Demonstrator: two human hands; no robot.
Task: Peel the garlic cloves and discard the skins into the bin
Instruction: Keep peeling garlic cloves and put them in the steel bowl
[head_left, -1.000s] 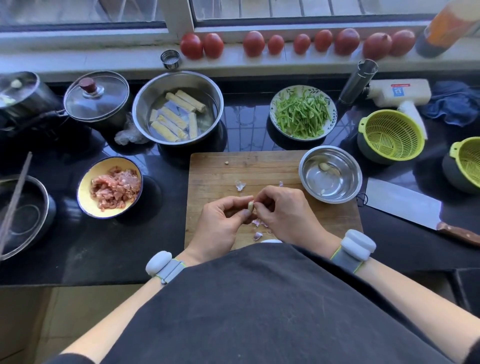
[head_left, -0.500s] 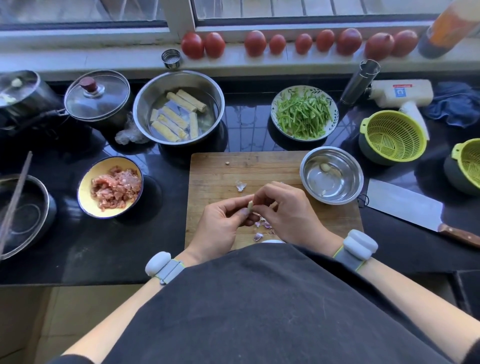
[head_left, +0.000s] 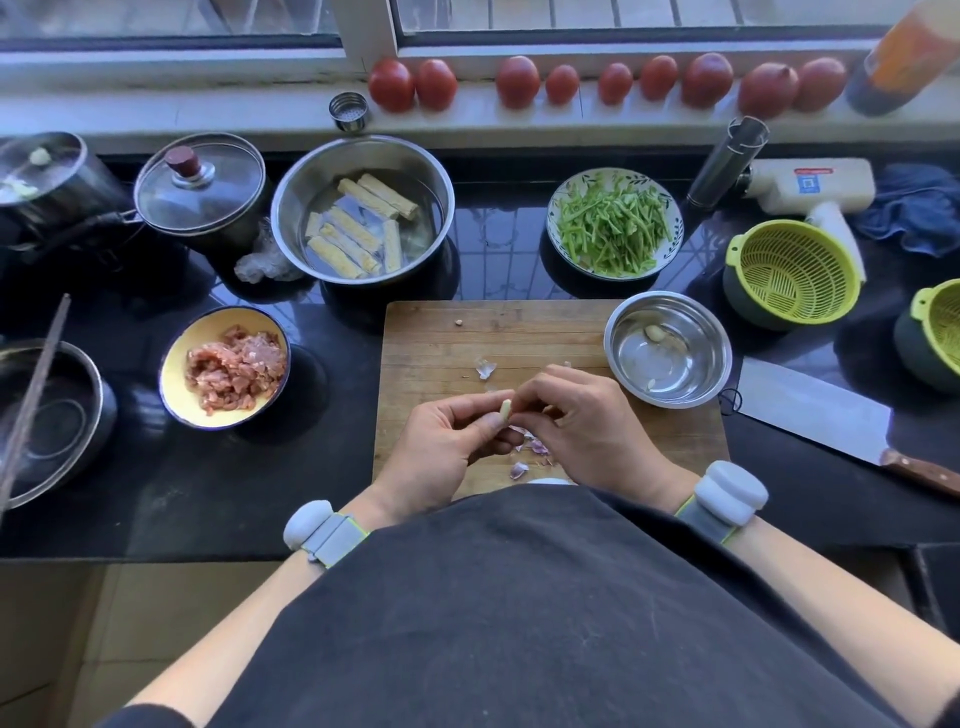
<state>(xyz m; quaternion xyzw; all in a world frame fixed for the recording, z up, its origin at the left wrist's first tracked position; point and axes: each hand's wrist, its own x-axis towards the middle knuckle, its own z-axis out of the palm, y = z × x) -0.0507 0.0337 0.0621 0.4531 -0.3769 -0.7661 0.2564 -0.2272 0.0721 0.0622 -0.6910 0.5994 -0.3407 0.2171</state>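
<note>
Left hand (head_left: 447, 447) pinches the clove (head_left: 505, 408) over the board's (head_left: 441, 338) near edge, now standing taller and barer than a second ago. Right hand (head_left: 587, 421) fingers close on its top. Skins (head_left: 530, 452) lie beneath; bowl (head_left: 722, 358) holds peeled cloves. No bin visible.

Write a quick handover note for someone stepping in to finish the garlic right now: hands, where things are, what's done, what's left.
Left hand: fingers pinch the pale garlic clove over the cutting board.
Right hand: fingers at the same clove, working on it.
Done: two pale pieces that look like peeled cloves lie in the small steel bowl at the board's right corner.
Loose purple skins lie on the board under and near the hands; one more scrap sits further up.
Left: finish this clove, drop it in the bowl, gather all skins and bin them. No bin is in view.
</note>
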